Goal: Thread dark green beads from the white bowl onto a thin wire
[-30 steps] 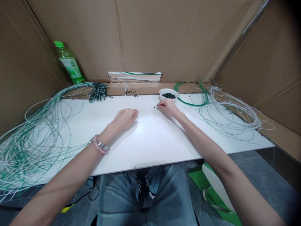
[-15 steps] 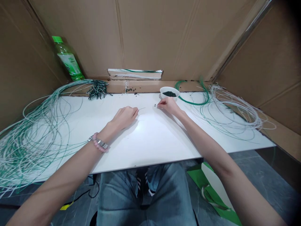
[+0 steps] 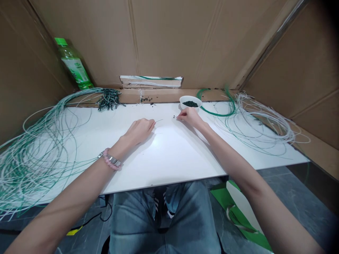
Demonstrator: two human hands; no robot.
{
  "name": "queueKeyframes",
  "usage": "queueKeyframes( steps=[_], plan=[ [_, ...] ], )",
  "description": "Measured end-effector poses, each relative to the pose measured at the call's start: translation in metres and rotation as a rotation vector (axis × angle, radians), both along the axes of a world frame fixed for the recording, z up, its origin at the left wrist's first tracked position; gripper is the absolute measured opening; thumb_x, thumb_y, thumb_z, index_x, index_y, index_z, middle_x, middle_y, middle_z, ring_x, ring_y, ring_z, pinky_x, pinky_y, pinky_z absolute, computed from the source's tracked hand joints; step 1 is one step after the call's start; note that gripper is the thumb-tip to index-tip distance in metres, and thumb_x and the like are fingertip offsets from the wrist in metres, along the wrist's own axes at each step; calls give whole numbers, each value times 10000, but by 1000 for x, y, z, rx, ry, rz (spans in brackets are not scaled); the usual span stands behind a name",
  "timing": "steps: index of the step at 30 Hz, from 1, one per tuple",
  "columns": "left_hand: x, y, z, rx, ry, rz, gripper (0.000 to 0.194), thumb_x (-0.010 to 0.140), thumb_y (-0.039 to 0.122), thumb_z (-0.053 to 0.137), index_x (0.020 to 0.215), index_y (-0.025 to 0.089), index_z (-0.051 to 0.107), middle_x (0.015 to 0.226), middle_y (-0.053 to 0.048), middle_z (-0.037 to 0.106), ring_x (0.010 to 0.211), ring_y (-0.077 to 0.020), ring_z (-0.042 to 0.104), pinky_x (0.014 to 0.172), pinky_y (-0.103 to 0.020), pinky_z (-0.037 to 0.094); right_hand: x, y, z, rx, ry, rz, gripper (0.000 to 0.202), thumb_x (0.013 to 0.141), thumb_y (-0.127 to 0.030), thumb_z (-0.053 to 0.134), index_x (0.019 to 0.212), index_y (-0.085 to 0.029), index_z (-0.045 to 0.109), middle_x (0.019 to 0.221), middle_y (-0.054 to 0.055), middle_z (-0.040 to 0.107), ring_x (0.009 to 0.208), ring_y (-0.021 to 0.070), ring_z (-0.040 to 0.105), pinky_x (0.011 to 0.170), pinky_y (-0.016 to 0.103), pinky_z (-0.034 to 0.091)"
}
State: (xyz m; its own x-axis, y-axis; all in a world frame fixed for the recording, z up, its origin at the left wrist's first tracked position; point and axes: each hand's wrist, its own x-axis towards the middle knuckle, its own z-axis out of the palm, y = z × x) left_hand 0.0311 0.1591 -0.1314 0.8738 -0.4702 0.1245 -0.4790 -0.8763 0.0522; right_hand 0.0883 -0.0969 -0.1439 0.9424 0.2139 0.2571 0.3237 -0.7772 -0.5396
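My left hand (image 3: 141, 129) is closed over the white table, and the short free end of a thin cord (image 3: 159, 120) sticks out from its fingertips toward the right. The rest of that cord is hidden in the hand. A little to the right, my right hand (image 3: 189, 117) has thumb and fingers pinched together close to the tabletop. A few tiny black beads (image 3: 174, 116) lie just left of its fingertips. Whatever that pinch holds is too small to make out. Directly behind the right hand stands a white bowl (image 3: 182, 103) of small black beads (image 3: 190, 103).
Long green and white cords (image 3: 39, 155) heap up at the left, their dark beaded ends (image 3: 109, 99) bunched at the back. Coiled white cords (image 3: 267, 123) and green cords (image 3: 234, 106) lie right. A green bottle (image 3: 75, 68) leans by the cardboard wall (image 3: 169, 38); loose beads (image 3: 146, 99) dot its base.
The view has shifted slightly. Both hands keep almost the same pose, the left still on the cord and the right still pinched beside the loose beads.
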Motion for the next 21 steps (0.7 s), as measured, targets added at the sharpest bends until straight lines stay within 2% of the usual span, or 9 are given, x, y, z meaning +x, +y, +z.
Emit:
queueKeyframes(
  steps=[10,15,21],
  plan=[
    [-2,-2,1,3,-6,-3,458,971,341,185,838,159,584,762,-117,631,706,-258,613,618,-321,360,3,-1,-3,47,3,8,130,726,-219,704,671,-103,720,649,59,674,596,130,552,591,247,387],
    [-2,-1,2,-5,3,-8,464,970,341,185,837,151,587,766,-122,632,698,-253,609,614,-323,356,5,1,-9,92,-25,4,153,772,-224,645,716,-108,727,696,63,689,632,135,559,630,252,402],
    [-2,-2,3,1,6,1,466,969,343,191,850,147,597,762,-124,634,697,-247,610,624,-320,364,5,5,-13,90,-45,10,158,773,-220,641,680,-114,712,682,68,679,637,141,550,672,270,408]
  ],
)
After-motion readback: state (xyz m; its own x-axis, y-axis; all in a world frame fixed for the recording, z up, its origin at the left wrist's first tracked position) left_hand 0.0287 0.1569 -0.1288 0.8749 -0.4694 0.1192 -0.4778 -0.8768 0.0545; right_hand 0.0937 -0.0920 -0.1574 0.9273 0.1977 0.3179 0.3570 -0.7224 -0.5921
